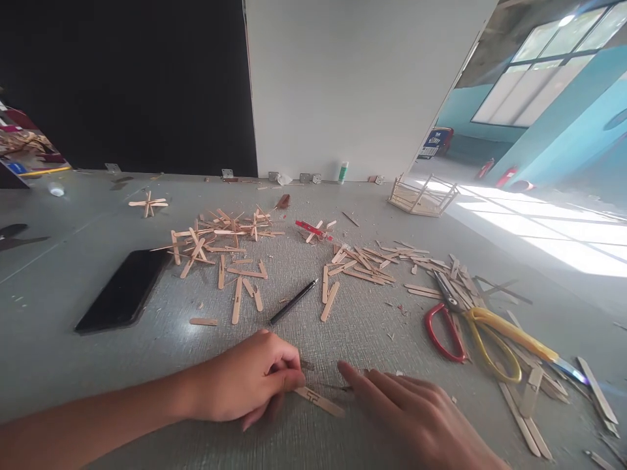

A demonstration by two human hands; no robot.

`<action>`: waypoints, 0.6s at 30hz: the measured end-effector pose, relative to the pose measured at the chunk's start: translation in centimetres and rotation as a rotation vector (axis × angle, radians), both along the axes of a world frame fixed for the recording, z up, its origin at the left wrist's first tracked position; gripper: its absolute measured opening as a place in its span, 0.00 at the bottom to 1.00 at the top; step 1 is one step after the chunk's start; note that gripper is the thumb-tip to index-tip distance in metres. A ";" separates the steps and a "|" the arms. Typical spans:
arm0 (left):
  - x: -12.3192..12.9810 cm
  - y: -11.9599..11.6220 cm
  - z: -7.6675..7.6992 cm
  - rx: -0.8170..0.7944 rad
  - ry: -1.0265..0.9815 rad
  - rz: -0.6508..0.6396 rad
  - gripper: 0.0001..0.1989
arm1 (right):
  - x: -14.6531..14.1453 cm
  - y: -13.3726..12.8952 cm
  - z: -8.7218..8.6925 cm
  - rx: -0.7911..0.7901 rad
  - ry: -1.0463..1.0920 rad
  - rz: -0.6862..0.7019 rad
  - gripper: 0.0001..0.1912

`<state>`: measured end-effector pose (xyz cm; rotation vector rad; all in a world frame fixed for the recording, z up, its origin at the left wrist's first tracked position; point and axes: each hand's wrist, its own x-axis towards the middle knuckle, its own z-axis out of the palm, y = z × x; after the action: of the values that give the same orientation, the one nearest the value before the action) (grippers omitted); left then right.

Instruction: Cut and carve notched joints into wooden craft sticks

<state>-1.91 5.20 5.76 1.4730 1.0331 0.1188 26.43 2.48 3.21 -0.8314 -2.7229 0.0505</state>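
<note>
Between the thumb and fingers of my left hand [262, 378] is one end of a wooden craft stick [321, 401]. Dark line markings show on the stick, which angles down to the right just above the table. My right hand [406, 408] is to the right of it, palm down with fingers stretched out, somewhat blurred. By its fingertips lies a thin dark sliver [337, 388], too blurred to name. A black pen [294, 301] rests beyond my left hand, with loose craft sticks [237, 301] around it.
Red-and-yellow-handled scissors [453, 305] and a yellow-handled cutter [519, 334] lie among sticks at right. A black phone [122, 290] is at left. Farther back are a red clip-like piece [311, 228], a small stick frame [421, 199] and a glue tube [342, 172].
</note>
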 end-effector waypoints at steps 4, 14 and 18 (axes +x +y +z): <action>-0.1 -0.3 -0.4 0.040 -0.028 0.021 0.16 | 0.1 -0.3 -0.3 0.013 -0.026 -0.010 0.24; 0.0 -0.8 -0.5 0.083 -0.024 0.069 0.16 | 0.2 -0.4 -0.3 0.110 -0.071 -0.021 0.23; -0.2 -0.8 -0.5 0.082 -0.021 0.062 0.15 | 0.1 -0.5 -0.3 0.091 -0.081 -0.027 0.25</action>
<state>-2.07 4.40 5.30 1.5107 1.0677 0.2223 26.48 1.96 2.93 -0.8612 -2.7652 -0.1141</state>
